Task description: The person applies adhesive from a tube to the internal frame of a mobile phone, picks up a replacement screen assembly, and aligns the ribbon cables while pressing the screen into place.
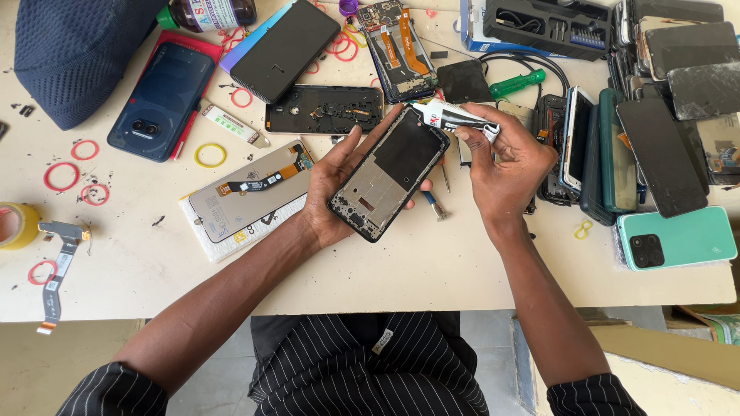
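At the far left of the frame a yellow tape roll (15,225) and a loose flex cable (55,270) lie on the desk (432,270), with red rubber rings (62,176) scattered near them. Further right, a dark blue phone (162,100) lies face down, and a detached display panel (250,191) rests just beside your left wrist.

Your left hand (333,185) is closed around the phone frame (389,173), cradling it open side up, tilted, just left of centre. Your right hand (505,169) is pinched tight on a small white glue tube (455,117), its nozzle at the frame's top edge.

Squeeze too hard and glue will likely bead past the rim into the frame's inner parts; the tilt could let it run. A slip of the left hand's hold could drop the frame onto the display panel below.

At right, stacked phones (655,146) and a mint green phone (678,239) crowd your right elbow's side.
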